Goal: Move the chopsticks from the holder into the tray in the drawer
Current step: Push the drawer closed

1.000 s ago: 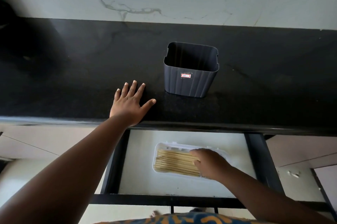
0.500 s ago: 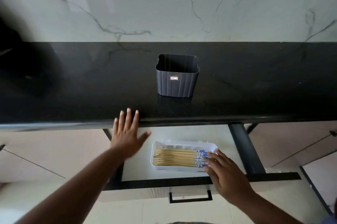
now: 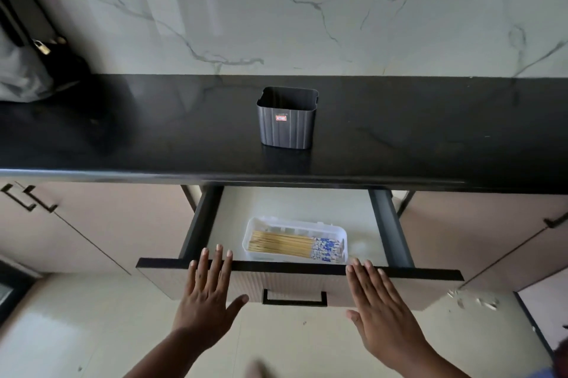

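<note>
A dark ribbed holder point(image 3: 287, 119) stands on the black counter point(image 3: 153, 137) with nothing showing inside it. Below, the drawer point(image 3: 307, 284) is pulled out. In it a white plastic tray point(image 3: 255, 228) holds several bamboo chopsticks point(image 3: 282, 244) with blue-patterned ends, lying side by side. My left hand point(image 3: 207, 294) is flat against the drawer front left of the black handle point(image 3: 294, 299), fingers spread over the top edge. My right hand point(image 3: 379, 307) is flat against the front on the right side. Neither hand holds anything.
A grey and black bag point(image 3: 30, 70) sits at the counter's far left against the marble wall. Closed cabinet doors point(image 3: 92, 224) flank the drawer on both sides. Pale floor tiles point(image 3: 76, 331) lie below.
My left hand came off the counter and my right hand left the tray; both now rest on the drawer front. The view has pulled back from the counter.
</note>
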The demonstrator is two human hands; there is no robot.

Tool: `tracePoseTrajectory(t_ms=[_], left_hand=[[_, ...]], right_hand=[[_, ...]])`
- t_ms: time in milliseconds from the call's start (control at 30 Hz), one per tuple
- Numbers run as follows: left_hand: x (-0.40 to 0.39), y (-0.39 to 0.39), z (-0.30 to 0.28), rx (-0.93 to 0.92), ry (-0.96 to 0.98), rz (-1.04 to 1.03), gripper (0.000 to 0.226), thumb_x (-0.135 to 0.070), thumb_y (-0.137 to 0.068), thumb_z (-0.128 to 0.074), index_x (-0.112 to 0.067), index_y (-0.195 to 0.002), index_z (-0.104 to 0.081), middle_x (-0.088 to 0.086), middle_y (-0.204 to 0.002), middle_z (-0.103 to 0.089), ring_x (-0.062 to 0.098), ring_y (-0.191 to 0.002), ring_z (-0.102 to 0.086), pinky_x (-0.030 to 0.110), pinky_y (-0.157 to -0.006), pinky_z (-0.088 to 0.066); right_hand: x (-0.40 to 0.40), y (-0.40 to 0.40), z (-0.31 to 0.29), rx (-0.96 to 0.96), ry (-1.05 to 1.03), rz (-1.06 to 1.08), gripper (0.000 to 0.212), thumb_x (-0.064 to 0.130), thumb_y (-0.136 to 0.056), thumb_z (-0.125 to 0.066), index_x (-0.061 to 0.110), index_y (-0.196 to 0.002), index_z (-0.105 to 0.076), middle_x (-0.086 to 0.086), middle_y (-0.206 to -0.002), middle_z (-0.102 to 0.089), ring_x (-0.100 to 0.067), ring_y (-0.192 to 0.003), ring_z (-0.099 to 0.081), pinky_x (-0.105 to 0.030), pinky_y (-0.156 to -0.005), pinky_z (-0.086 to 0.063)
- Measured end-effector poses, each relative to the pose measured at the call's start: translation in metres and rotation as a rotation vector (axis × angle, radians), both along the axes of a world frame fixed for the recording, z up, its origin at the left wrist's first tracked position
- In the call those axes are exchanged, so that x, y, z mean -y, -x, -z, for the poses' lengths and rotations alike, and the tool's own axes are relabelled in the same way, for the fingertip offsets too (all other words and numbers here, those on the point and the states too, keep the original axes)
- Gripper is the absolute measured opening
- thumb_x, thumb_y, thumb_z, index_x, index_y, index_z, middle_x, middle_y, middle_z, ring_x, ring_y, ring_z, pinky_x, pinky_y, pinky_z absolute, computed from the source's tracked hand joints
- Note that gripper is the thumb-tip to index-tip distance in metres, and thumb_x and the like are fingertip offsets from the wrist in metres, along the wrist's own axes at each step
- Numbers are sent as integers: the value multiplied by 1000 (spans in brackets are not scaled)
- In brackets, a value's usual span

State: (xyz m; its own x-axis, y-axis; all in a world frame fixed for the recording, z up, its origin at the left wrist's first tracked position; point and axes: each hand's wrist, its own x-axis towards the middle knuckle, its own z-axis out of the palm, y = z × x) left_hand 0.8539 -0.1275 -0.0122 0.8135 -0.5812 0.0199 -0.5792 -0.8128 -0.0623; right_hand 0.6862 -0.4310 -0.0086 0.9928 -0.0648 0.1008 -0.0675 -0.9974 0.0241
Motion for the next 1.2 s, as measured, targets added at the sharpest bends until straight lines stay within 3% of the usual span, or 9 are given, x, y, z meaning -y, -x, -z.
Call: tracePoseTrajectory(t_ms=[167,400,633,733,833,933,1033,1100,1200], left_hand=[[-1,9,-6,-7,-10,-17,90,-69,-85,-31,-3,-146,-26,21,-154,-27,34,-144,-2,45,-113,-4],[7,-9,-8,31,42,47,97,-75,-83,-21,-8,-151,2,12,-160,14,32,-146,7,45,-113,-2],[32,-61,-7,-11,14,34,90,-71,-86,-10,-3,-142,-25,23,-147,-34,34,-142,-6,46,-111,-6],[40,-92,-8,23,47,114,87,-67,-88,-6,-4,-147,-18,20,-148,-35,36,-142,-20,48,-112,-12],[41,-115,-2,19,45,295,97,-69,-83,-32,-9,-152,0,18,-147,-40,36,-136,-39,48,-109,-22],[39,-140,-1,-20,35,385,125,-66,-63,-66,-6,-151,0,16,-150,-39,34,-135,-41,46,-106,-26],[37,-165,-4,11,24,417,126,-64,-60,-73,-3,-148,-6,15,-155,-16,31,-136,-40,44,-107,-25],[37,-179,-5,5,36,437,134,-62,-56,-78,-2,-149,-2,15,-153,-31,31,-130,-48,43,-106,-26],[39,-190,-3,-3,41,438,143,-58,-50,-83,-1,-149,2,14,-140,-52,31,-125,-54,42,-104,-28]], right_hand=[[4,11,-12,44,93,-63,87,61,-89,-32,5,-150,-9,-10,-162,4,-26,-149,4,-41,-113,-14],[8,-9,-16,-12,127,-60,134,75,-51,-73,6,-148,-10,-13,-161,15,-29,-149,14,-41,-113,-11],[25,-56,-27,-98,72,25,126,70,-49,-78,-1,-142,-33,-14,-155,-33,-26,-149,11,-40,-111,-11],[33,-83,-32,-105,61,57,114,66,-47,-82,2,-136,-52,-14,-162,-6,-27,-148,10,-38,-111,-8],[42,-105,-30,-145,56,63,106,61,-48,-85,4,-133,-56,-13,-163,0,-23,-150,4,-37,-112,-8],[50,-126,-28,-166,66,60,99,55,-51,-86,5,-132,-58,-13,-157,-30,-23,-150,3,-37,-113,-7],[47,-149,-30,-254,66,131,98,51,-49,-89,5,-130,-59,-14,-144,-50,-27,-139,-41,-35,-115,2],[44,-160,-29,-300,52,172,103,52,-68,-79,3,-146,-33,-16,-154,-32,-31,-141,-35,-32,-111,19],[50,-169,-10,-324,45,209,92,45,-96,-45,12,-140,29,-6,-154,30,-26,-147,19,-28,-94,38]])
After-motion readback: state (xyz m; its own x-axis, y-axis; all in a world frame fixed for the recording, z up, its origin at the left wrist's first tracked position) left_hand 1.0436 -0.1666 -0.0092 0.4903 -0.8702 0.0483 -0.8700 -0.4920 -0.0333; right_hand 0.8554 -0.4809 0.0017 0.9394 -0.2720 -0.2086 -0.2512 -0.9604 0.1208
